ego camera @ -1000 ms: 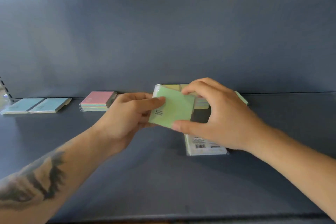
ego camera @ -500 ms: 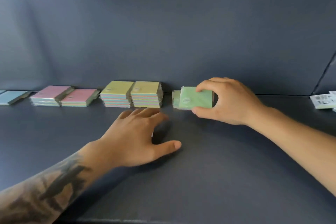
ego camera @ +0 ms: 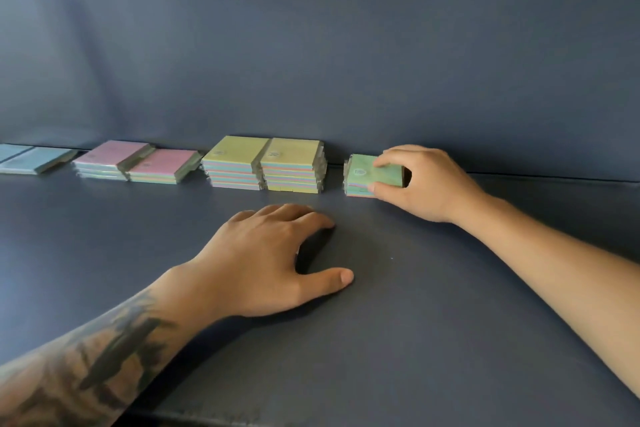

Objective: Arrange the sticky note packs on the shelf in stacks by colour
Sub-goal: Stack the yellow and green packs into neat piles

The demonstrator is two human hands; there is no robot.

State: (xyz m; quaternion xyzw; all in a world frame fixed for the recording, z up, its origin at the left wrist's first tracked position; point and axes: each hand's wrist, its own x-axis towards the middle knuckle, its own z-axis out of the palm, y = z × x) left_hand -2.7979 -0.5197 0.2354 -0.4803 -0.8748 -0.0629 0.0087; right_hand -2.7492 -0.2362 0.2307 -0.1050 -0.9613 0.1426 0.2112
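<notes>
Right hand (ego camera: 420, 184) at about 2 o'clock from mid-shelf, fingers curled over the top and thumb pressed to the near edge of the green pack (ego camera: 363, 172), which sits on a low green stack against the back panel (ego camera: 346, 45). Left hand (ego camera: 266, 260) flat on the shelf (ego camera: 433, 322) near 6 o'clock, fingers spread, holding nothing. At 9 to 10 o'clock of the green pack, touching no part of it: yellow stacks (ego camera: 265, 161), then pink stacks (ego camera: 135, 163), then blue packs (ego camera: 31, 158) at the far left edge. Probably light, stiff as a small block, yet wrapped in clear film and so likely slippery, one pack prone to slide on another. Best taken by opposite side edges, thumb against fingers, low enough to square the pack with those beneath. No fragility apparent; main risk judged to be a skewed stack.
</notes>
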